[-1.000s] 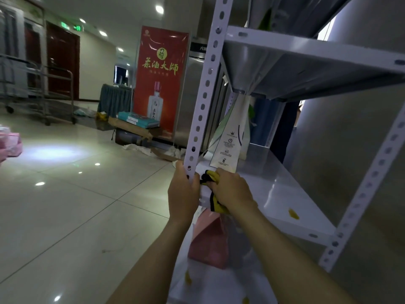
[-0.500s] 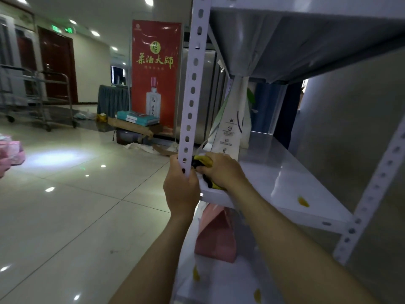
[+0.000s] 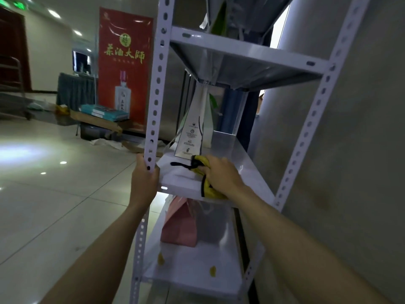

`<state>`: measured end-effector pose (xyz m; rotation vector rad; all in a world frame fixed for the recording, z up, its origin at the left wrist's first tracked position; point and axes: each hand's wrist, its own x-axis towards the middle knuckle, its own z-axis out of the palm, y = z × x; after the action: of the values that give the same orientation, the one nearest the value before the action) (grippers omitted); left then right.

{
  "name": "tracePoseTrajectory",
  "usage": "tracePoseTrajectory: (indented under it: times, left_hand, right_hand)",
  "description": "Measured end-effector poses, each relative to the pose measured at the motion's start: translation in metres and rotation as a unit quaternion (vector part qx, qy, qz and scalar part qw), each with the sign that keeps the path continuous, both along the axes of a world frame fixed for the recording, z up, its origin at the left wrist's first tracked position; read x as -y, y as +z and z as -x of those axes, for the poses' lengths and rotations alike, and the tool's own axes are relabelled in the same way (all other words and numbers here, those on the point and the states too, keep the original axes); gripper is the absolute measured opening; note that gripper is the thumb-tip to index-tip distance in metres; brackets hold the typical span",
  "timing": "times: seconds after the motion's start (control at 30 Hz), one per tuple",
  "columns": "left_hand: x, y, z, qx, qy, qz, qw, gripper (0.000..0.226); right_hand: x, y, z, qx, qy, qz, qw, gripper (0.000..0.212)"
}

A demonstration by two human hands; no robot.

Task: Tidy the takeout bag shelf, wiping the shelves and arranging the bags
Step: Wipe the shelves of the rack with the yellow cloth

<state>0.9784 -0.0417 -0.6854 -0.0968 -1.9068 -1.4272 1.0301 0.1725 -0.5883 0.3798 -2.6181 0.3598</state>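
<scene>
A white metal shelf unit (image 3: 245, 55) stands against a grey wall. My left hand (image 3: 143, 181) grips its perforated front-left post (image 3: 156, 102). My right hand (image 3: 221, 176) holds a yellow cloth with black trim (image 3: 198, 164) and presses it on the middle shelf (image 3: 243, 159) near the front left corner. A white paper bag (image 3: 194, 130) stands upright at the back of that shelf, just beyond the cloth. On the lower shelf (image 3: 192, 268) stands a pink bag (image 3: 179, 227). More bags sit on the top shelf, mostly cut off.
Small yellow spots (image 3: 212, 270) mark the lower shelf. A red banner (image 3: 125, 69) stands behind the unit, with boxes and cardboard (image 3: 103, 116) on the tiled floor. A steel trolley (image 3: 13, 91) is far left. The wall closes off the right side.
My right hand has slid the cloth from the shelf's front left edge further onto the middle shelf, toward the white bag. My left hand keeps its grip on the post. The view shifted.
</scene>
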Motion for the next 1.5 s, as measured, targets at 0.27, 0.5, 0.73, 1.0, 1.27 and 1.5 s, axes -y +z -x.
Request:
tracePoseTrajectory:
  times: [0.27,0.5,0.73,1.0,1.27,1.5]
  left_hand:
    - [0.001,-0.004,0.006,-0.003,0.01,0.004,1.0,0.024]
    - [-0.001,-0.016,0.02,-0.066,0.036,0.013,0.997,0.027]
    - [-0.008,-0.023,0.032,-0.105,0.101,-0.005,0.989,0.022]
    - [-0.003,-0.014,0.018,-0.076,0.047,0.005,0.996,0.021]
    - [0.006,0.007,-0.005,0.016,-0.052,0.009,0.998,0.019]
    - [0.01,-0.001,0.005,0.013,-0.042,0.026,0.999,0.017]
  right_hand:
    - [-0.085,-0.032,0.008,0.019,-0.148,0.031,0.988,0.025]
    - [-0.095,-0.042,0.066,0.031,-0.176,0.053,0.983,0.025]
    - [-0.1,-0.043,0.119,0.024,-0.19,0.038,0.981,0.031]
    - [-0.091,-0.035,0.092,0.082,-0.154,-0.011,0.985,0.032]
    - [-0.072,-0.037,0.013,0.072,-0.123,-0.006,0.99,0.022]
    - [-0.076,-0.032,0.01,0.081,-0.146,0.04,0.985,0.022]
